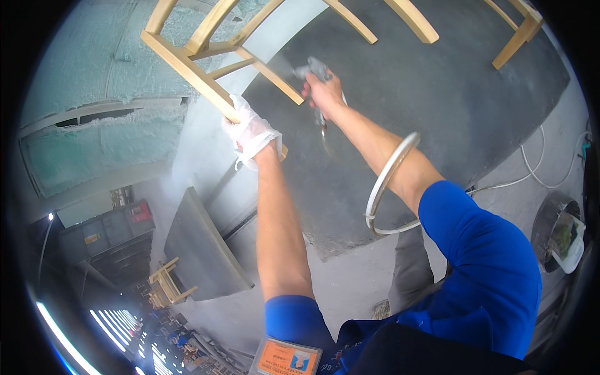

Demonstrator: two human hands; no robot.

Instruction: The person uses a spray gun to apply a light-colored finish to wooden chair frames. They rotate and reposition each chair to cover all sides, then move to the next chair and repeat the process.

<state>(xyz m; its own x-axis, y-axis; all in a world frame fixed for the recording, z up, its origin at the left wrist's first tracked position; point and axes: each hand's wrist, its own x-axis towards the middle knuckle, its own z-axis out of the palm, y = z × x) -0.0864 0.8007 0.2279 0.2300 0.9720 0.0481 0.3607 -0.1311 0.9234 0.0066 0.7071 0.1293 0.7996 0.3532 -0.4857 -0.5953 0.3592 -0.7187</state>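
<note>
My left hand (pixel 251 132), wrapped in a thin white plastic glove, is closed round the end of a pale wooden chair frame (pixel 190 72). The frame is tilted, with its legs and rungs reaching up past the top edge of the picture. Bare and closed, my right hand (pixel 329 95) grips the handle of a grey spray gun (pixel 312 69), which is slightly blurred. Its nozzle points left toward a wooden leg of the frame, a short gap away. A pale hose (pixel 390 181) loops around my right forearm.
Beneath my hands spreads a large dark grey board (pixel 387 112). More wooden legs (pixel 415 22) stand at the top and upper right. Left are misty, coated teal panels (pixel 100 150). A metal bucket (pixel 553 228) sits at right; another grey board (pixel 203 250) and a wooden frame (pixel 167 284) are lower left.
</note>
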